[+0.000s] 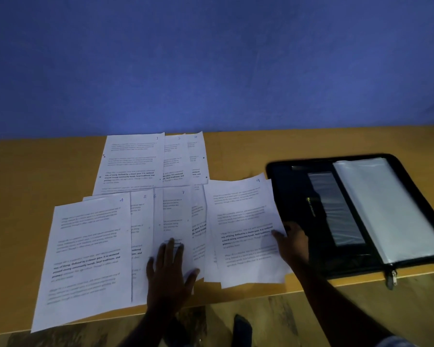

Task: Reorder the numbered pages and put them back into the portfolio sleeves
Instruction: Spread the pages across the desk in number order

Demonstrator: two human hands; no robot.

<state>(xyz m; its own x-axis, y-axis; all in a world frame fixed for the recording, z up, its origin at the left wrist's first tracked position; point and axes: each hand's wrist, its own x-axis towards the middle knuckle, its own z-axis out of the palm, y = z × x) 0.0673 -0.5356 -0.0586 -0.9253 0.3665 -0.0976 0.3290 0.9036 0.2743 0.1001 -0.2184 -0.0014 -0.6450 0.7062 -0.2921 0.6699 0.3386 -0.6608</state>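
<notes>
On the tan wooden table [35, 171] I saw the numbered pages spread in two overlapping rows, every sheet lying portrait with its long axis running away from me and its handwritten number at the far right corner. Page 1 [133, 161] headed the far row, with two more sheets fanned out from under its right side. Page 4 [85, 246] began the near row, its lower corner hanging past the table's front edge. The sheets were thin white paper, printed in grey blocks of text with a few bold lines.

My left hand [169, 271] lay flat on page 7 [177, 211], fingers spread and straight. My right hand [292, 240] was at the right edge of page 9 [243, 221], which sat slightly skewed, top leaning right; fingers rested on the paper, but whether a thumb pinched it from below I could not tell.

Just beside page 9 the black zip portfolio [293, 196] lay open, its long axis angled from far left to near right. Glossy clear sleeves [386, 209] were stacked on its right half, and the metal zip pull [391, 278] hung over the table edge.
</notes>
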